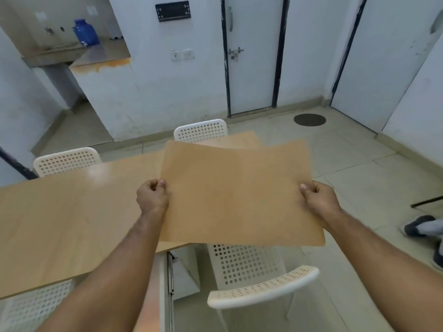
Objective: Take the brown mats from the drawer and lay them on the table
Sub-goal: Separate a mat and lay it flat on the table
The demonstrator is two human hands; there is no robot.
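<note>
A brown mat (pixel 236 195), flat and rectangular, hangs in the air over the right end of the light wooden table (pixel 72 212). My left hand (pixel 152 196) pinches the mat's left edge and my right hand (pixel 318 198) pinches its right edge. The mat's right half juts out past the table's edge over the floor. Below the table's near edge an open drawer (pixel 177 271) shows its metal rail and white side; what lies inside is hidden.
White perforated chairs stand around the table: one under the mat at the front right (pixel 251 283), two on the far side (pixel 67 160) (pixel 201 130), one at the lower left (pixel 36 305). Another person's shoe (pixel 419 226) rests on the tiled floor at right.
</note>
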